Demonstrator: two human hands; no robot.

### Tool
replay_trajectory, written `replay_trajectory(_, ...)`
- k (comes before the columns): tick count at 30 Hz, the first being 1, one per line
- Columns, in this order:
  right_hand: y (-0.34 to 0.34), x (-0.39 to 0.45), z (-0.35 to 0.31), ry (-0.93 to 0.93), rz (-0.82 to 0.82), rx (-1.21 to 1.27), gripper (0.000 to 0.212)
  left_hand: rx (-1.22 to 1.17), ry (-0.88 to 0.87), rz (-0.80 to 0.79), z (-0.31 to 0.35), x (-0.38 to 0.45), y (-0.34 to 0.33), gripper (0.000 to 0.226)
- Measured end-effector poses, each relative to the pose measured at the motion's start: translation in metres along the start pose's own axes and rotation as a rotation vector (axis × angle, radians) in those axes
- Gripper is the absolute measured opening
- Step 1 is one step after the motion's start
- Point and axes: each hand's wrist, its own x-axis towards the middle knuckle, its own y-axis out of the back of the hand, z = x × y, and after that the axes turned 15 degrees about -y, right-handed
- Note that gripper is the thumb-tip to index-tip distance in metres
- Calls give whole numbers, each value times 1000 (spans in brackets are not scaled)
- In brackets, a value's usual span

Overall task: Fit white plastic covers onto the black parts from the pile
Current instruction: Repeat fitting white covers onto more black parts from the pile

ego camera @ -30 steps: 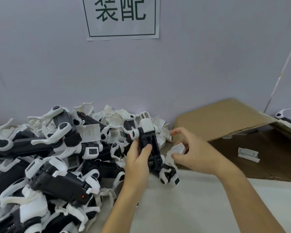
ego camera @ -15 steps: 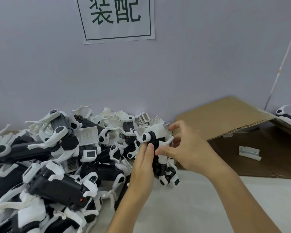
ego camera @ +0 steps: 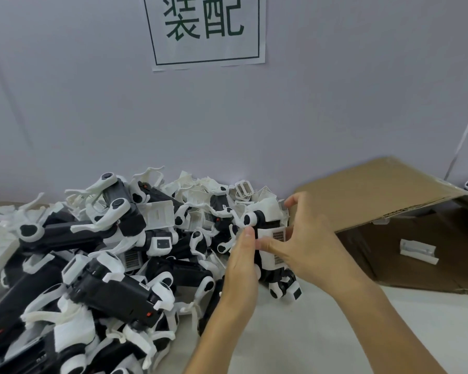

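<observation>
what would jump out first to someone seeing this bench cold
First the big pile of black parts with white fittings, heaped across the left half of the table against the wall. Next, at centre, the two hands: the left hand grips a black part while the right hand presses a white cover onto it. Above hangs a paper sign; an open cardboard box lies on the right.

Head view: worn on head, looking forward and down, close over pale tabletop (ego camera: 322, 333)
Facing: grey back wall (ego camera: 254, 117), near
Views: one only
</observation>
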Motion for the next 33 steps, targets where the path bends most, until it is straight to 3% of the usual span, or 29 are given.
replay_trajectory(3, -4, -3, -3, 17, 94, 16, 85, -91, -65, -35, 5, 1, 0, 59)
replay_trajectory(8, 0, -3, -7, -4, 89, 40, 73, -115, -148, -80, 9, 4, 2, 59)
replay_trajectory(12, 9, 2, -3, -41, -70, 160, 36, -105, -132, -27, 10, 5, 1, 38)
replay_trajectory(14, 14, 4, 0, -79, -82, 103, 24, -98, -122, 2, 9, 5, 0, 27)
replay_trajectory(17, 18, 4, 5, -109, -221, 82, 31, -84, -130, 33, 9, 3, -2, 39)
replay_trajectory(21, 8, -1, 4, -96, -431, 327, 40, -23, -188, 47, 10, 4, -2, 45)
replay_trajectory(27, -20, 0, 6, -177, -501, 737, 46, -60, -150, 119, 11, 8, 2, 47)
replay_trajectory(33, -31, -4, -1, -202, -341, 762, 33, 11, -181, 127, 11, 7, 3, 46)
